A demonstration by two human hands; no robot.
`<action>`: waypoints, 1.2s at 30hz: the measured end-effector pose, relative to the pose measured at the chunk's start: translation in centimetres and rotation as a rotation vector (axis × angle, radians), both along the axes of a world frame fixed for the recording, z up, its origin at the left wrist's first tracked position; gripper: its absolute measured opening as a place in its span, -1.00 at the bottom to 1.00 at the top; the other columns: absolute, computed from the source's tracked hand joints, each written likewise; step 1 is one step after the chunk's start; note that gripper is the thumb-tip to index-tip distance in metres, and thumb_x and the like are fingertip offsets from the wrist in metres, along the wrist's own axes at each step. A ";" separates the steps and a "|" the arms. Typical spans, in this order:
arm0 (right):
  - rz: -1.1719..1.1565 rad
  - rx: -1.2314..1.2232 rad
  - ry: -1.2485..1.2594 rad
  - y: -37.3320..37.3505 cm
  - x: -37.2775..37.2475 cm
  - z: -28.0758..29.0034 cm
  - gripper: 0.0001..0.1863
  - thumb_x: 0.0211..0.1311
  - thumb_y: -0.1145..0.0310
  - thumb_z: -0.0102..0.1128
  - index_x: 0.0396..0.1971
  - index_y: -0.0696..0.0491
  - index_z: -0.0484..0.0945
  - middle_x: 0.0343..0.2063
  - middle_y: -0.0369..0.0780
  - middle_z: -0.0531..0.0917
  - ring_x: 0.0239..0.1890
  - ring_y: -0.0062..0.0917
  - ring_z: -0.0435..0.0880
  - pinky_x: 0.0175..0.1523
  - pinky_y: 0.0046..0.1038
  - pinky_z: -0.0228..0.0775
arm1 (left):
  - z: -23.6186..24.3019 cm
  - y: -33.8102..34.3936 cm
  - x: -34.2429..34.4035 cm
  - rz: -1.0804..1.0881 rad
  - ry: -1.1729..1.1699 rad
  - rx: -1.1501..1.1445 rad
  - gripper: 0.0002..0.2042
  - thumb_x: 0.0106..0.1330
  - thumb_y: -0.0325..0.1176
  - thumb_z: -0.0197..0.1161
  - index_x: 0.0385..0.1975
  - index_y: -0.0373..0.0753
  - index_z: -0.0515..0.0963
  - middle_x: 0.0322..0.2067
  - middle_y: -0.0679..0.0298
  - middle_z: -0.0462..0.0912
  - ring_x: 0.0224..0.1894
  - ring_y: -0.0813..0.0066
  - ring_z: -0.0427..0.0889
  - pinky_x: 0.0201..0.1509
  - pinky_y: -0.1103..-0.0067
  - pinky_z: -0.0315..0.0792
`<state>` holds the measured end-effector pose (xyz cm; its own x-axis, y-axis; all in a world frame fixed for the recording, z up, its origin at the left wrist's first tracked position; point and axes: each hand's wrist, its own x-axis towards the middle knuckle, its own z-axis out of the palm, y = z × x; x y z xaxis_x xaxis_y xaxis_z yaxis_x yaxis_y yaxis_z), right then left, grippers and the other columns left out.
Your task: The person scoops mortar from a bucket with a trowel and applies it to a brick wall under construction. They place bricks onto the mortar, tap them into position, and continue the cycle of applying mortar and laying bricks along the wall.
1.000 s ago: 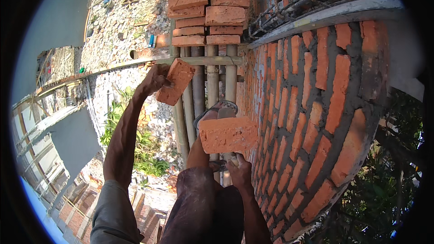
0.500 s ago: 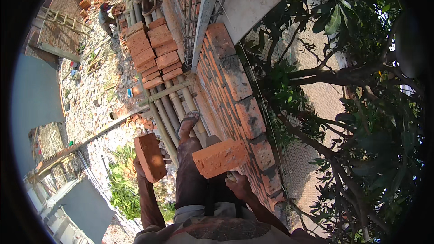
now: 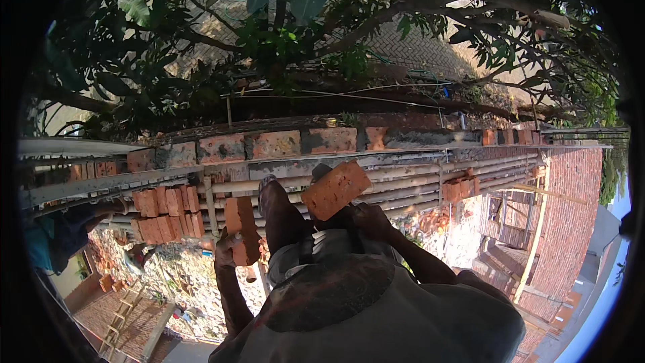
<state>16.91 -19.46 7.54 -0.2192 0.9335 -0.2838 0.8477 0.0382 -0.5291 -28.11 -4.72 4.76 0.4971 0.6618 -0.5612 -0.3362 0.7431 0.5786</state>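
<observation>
My left hand point(image 3: 227, 250) is closed round an orange clay brick point(image 3: 240, 218), held upright off to the left. My right hand point(image 3: 369, 220) is closed at the handle of a trowel, whose grey blade point(image 3: 320, 171) pokes out past a second brick point(image 3: 336, 190). That brick lies tilted over the blade and hides most of it. Just beyond both bricks runs the top of a brick wall point(image 3: 275, 144), with grey mortar in its joints and a longer patch of dark mortar point(image 3: 430, 138) to the right.
Beneath me is a platform of bamboo poles point(image 3: 403, 185). Stacked bricks point(image 3: 164, 212) sit on it at left, and a smaller pile point(image 3: 460, 189) at right. A co-worker's leg point(image 3: 101, 212) shows at far left. Rubble ground point(image 3: 181, 275) lies far below. Tree branches point(image 3: 376, 20) hang beyond the wall.
I have turned to the right: the wall, earlier along my right side, now crosses in front, and the brick stack has shifted from ahead to my left. Both hands keep their holds.
</observation>
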 end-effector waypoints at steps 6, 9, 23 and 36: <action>-0.890 0.048 0.352 -7.0 -4.1 -0.8 -0.61 0.24 0.09 0.11 -0.50 0.15 0.49 -0.60 -0.14 0.50 -0.54 -0.40 0.47 -0.44 -0.31 0.29 | 5.3 9.5 6.1 -0.484 0.062 -0.083 -0.36 0.08 -0.41 0.32 0.24 -0.32 0.31 -0.06 0.28 0.55 -0.07 0.49 0.53 -0.01 0.53 0.40; -1.181 0.103 0.380 -8.2 -6.9 -0.1 -0.55 0.34 0.06 0.04 -0.54 0.16 0.45 -0.67 -0.23 0.47 -0.59 -0.58 0.41 -0.48 -0.39 0.24 | 10.3 13.9 11.7 -0.603 -0.015 -0.002 -0.27 0.08 -0.38 0.33 0.31 -0.31 0.23 0.09 0.21 0.45 0.07 0.42 0.47 0.12 0.50 0.35; -1.964 0.101 0.888 -13.2 -14.4 0.0 -0.77 0.25 0.27 0.09 -0.47 0.13 0.43 -0.69 -0.30 0.44 -0.71 -0.64 0.41 -0.66 -0.50 0.25 | 21.2 16.5 51.6 -1.085 -0.035 0.999 -0.31 -0.06 -0.21 0.38 0.12 -0.38 0.36 -0.15 0.17 0.57 -0.15 0.39 0.60 -0.04 0.45 0.46; -2.154 0.017 0.954 -19.8 -9.0 -2.5 -0.80 0.22 0.31 0.16 -0.44 0.11 0.43 -0.69 -0.35 0.44 -0.69 -0.70 0.43 -0.63 -0.57 0.26 | 6.7 -0.4 85.1 -1.081 0.291 1.798 -0.30 -0.14 -0.04 0.48 -0.10 -0.43 0.40 -0.27 0.02 0.56 -0.22 0.10 0.62 -0.10 0.33 0.47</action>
